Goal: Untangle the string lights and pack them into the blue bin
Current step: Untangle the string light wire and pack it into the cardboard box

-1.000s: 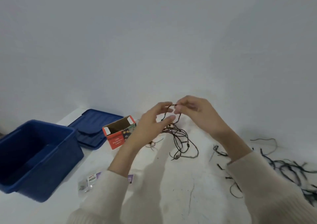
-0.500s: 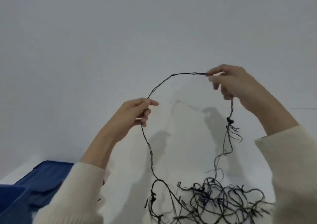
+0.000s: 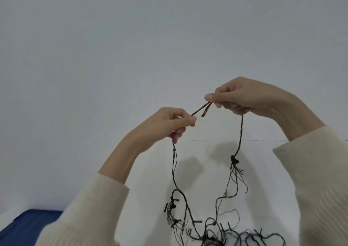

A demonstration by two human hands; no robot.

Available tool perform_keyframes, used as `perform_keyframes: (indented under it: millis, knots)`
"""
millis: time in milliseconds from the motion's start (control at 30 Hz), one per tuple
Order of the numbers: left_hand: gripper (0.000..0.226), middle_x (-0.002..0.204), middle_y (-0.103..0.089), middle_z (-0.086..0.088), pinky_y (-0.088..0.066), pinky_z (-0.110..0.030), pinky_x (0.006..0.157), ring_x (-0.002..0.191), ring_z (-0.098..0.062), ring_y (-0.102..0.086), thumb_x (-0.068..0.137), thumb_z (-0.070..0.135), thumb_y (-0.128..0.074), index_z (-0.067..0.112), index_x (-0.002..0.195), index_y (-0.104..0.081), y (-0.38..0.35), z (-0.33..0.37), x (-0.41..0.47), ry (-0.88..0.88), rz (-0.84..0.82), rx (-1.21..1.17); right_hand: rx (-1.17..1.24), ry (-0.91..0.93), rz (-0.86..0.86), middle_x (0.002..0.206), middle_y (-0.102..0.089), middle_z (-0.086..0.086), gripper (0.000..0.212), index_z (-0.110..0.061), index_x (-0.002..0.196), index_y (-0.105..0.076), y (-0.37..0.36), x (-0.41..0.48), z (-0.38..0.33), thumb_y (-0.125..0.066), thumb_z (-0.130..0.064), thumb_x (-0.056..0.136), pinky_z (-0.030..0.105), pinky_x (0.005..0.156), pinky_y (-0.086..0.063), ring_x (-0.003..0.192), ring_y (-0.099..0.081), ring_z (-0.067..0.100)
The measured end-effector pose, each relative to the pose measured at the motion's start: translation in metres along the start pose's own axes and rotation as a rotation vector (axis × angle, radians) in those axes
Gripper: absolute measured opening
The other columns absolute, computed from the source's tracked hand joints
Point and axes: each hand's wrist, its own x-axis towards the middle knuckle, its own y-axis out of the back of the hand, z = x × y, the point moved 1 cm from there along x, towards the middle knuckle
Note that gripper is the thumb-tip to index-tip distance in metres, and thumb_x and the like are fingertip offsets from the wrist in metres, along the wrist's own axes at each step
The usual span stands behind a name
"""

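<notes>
Both hands are raised in front of a plain white wall, holding dark string lights (image 3: 238, 138). My left hand (image 3: 167, 123) pinches the wire at centre. My right hand (image 3: 243, 97) pinches it a little higher and to the right. A short doubled loop of wire spans the small gap between the fingertips. One strand drops from each hand, the right one with a small knot partway down. Both strands run into a tangled mass (image 3: 226, 234) at the bottom edge. The blue bin is out of view.
A blue plastic piece (image 3: 28, 225), probably the bin's lid, shows at the bottom left corner. Cream sleeves cover both forearms. A white table surface lies behind the hanging strands.
The view has tilted up from the table to the wall. My hands lifted the string and spread it wide, then came back together; the right hand has dropped lower.
</notes>
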Motion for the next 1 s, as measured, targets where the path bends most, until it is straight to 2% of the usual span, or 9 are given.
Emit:
perform_keyframes:
  millis: [167,233,333,433,567,667,833,933,1000]
  knots:
    - [0.02,0.059,-0.042,0.002,-0.05,-0.024,0.064,0.056,-0.014,-0.048,0.092,0.023,-0.055,0.009,0.082,-0.065,0.021,-0.061,-0.025,0.184,-0.063,0.013,0.506,0.001,0.662,0.033,-0.033,-0.012,0.034,-0.015,0.059,-0.052,0.036,0.0,0.025,-0.061,-0.026,0.089,0.017,0.035,-0.017,0.032,-0.024,0.006]
    - [0.023,0.062,-0.051,0.0,-0.052,-0.023,0.07,0.064,-0.016,-0.058,0.095,0.022,-0.051,0.009,0.087,-0.068,0.029,-0.073,-0.031,0.222,-0.024,0.073,0.484,0.001,0.811,0.036,-0.038,-0.012,0.033,-0.016,0.06,-0.054,0.043,-0.003,0.035,-0.059,-0.027,0.09,0.015,0.034,-0.02,0.03,-0.026,0.005]
    - [0.025,0.064,-0.054,0.0,-0.053,-0.023,0.071,0.066,-0.016,-0.061,0.097,0.02,-0.046,0.008,0.091,-0.068,0.035,-0.065,-0.021,0.149,0.157,0.03,0.149,-0.034,0.623,0.06,-0.049,0.001,0.016,-0.02,0.08,-0.063,0.031,-0.007,0.034,-0.064,-0.034,0.087,0.017,0.04,-0.025,0.041,-0.034,0.008]
    - [0.024,0.062,-0.047,0.001,-0.051,-0.026,0.067,0.057,-0.014,-0.052,0.096,0.023,-0.048,0.01,0.091,-0.068,0.025,-0.027,0.002,-0.014,0.221,0.009,-0.017,-0.047,0.257,0.066,-0.051,0.0,0.036,-0.034,0.108,-0.058,0.001,-0.004,0.019,-0.067,-0.05,0.077,0.021,0.045,-0.028,0.048,-0.039,0.009]
    - [0.022,0.061,-0.045,0.002,-0.05,-0.022,0.056,0.051,-0.01,-0.046,0.096,0.024,-0.05,0.01,0.09,-0.065,0.009,0.023,0.025,-0.167,0.132,0.114,0.014,-0.013,-0.08,0.048,-0.033,-0.01,0.033,-0.021,0.094,-0.068,-0.032,0.004,0.008,-0.063,-0.05,0.08,0.017,0.04,-0.02,0.044,-0.025,0.01]
    - [0.021,0.06,-0.044,0.004,-0.048,-0.021,0.054,0.051,-0.009,-0.043,0.093,0.025,-0.055,0.008,0.088,-0.065,0.016,0.025,0.028,-0.172,0.161,0.142,0.249,0.026,0.003,0.049,-0.024,-0.007,0.028,-0.014,0.067,-0.057,-0.023,0.008,0.015,-0.058,-0.029,0.091,0.021,0.043,-0.009,0.043,-0.018,0.009]
    - [0.018,0.061,-0.048,0.003,-0.052,-0.025,0.071,0.059,-0.012,-0.051,0.093,0.02,-0.055,0.009,0.086,-0.067,0.025,-0.025,0.01,0.039,-0.029,0.156,0.717,0.0,0.381,0.039,-0.024,-0.01,0.031,-0.016,0.065,-0.047,0.022,0.004,0.034,-0.052,-0.024,0.094,0.019,0.038,-0.008,0.035,-0.017,0.005]
    - [0.02,0.064,-0.052,0.002,-0.052,-0.026,0.076,0.064,-0.013,-0.057,0.095,0.018,-0.052,0.01,0.085,-0.067,0.03,-0.048,0.002,0.155,-0.091,0.212,0.703,0.024,0.594,0.038,-0.025,-0.01,0.031,-0.016,0.063,-0.05,0.031,0.001,0.043,-0.054,-0.025,0.092,0.017,0.034,-0.015,0.034,-0.02,0.007]
    - [0.021,0.063,-0.053,0.0,-0.052,-0.027,0.076,0.062,-0.013,-0.058,0.095,0.017,-0.051,0.01,0.085,-0.067,0.034,-0.051,0.004,0.154,0.011,0.237,0.46,0.053,0.617,0.041,-0.033,-0.008,0.029,-0.017,0.063,-0.057,0.031,-0.002,0.043,-0.057,-0.025,0.09,0.019,0.037,-0.019,0.035,-0.023,0.008]
